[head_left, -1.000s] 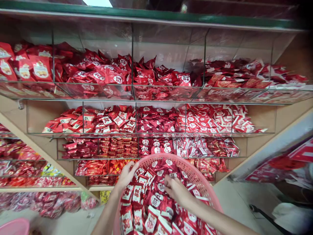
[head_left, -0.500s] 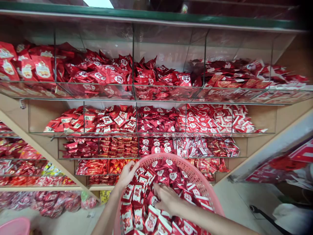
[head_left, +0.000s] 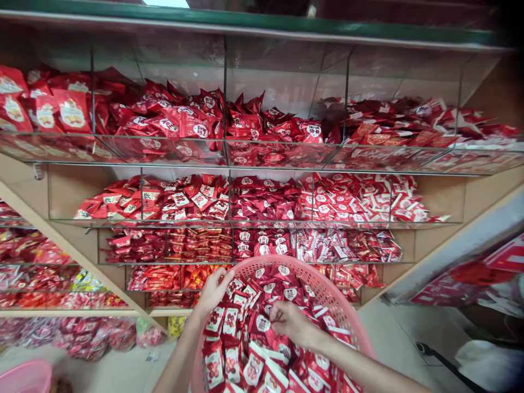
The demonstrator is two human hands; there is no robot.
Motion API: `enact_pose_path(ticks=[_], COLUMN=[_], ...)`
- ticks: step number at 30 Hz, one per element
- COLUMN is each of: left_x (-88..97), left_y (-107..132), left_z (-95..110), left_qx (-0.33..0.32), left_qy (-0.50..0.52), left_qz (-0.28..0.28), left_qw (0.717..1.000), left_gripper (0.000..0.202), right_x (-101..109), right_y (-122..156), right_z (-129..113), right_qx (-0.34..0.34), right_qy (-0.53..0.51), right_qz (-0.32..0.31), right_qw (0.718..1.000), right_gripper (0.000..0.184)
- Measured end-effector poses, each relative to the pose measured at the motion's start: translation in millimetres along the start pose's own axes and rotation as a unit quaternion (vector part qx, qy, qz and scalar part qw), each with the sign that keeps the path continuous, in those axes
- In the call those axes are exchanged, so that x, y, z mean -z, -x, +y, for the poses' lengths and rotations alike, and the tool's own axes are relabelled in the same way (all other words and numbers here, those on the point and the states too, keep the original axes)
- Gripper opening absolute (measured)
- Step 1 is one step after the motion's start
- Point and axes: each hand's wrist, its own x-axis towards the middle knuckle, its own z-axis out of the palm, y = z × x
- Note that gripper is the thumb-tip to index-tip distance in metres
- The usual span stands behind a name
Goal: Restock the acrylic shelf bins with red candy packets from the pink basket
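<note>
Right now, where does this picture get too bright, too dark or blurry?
Head view: a bright panel at the top edge is washed out; the upper right corner falls to black; the white item at lower right looks soft, while packets in the pink basket read more clearly.

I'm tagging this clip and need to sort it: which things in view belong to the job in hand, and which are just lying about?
In hand:
- pink basket, left hand at its rim
- packets in the basket, right hand among them

Around:
- packets on the shelves
- bagged goods, lower left
- pink tub, bottom-left corner
</note>
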Motion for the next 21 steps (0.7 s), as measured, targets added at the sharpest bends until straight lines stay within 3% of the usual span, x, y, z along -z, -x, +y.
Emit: enact_pose_path(ticks=[6,11,17,21], left_x=[-0.2,-0.2,-0.8,-1.7], left_y=[1.1,1.4,1.3,0.8], left_z=[2.3,1.7,2.1,1.0], left_qx=[0.000,-0.001,0.001,-0.003], left_qy=[0.007,0.006,0.005,0.011], left_qz=[0.011,0.012,0.014,0.016], left_qw=[1.000,1.000,1.000,1.000], left_gripper=[0.035,0.035,0.037,0.037], right_x=[20.5,20.1,16.1,13.0], right_y=[0.9,-0.5,4.4,22.1], right_z=[17.0,20.6,10.4,-14.2], right_qx=[-0.077,-0.034,0.015,0.039], right_qy=[-0.093,-0.078,0.094,0.284], right_qz=[0.024,0.066,0.106,0.112], right_qw=[0.992,0.994,0.990,0.952], right_gripper=[0.011,0.009,0.015,0.021])
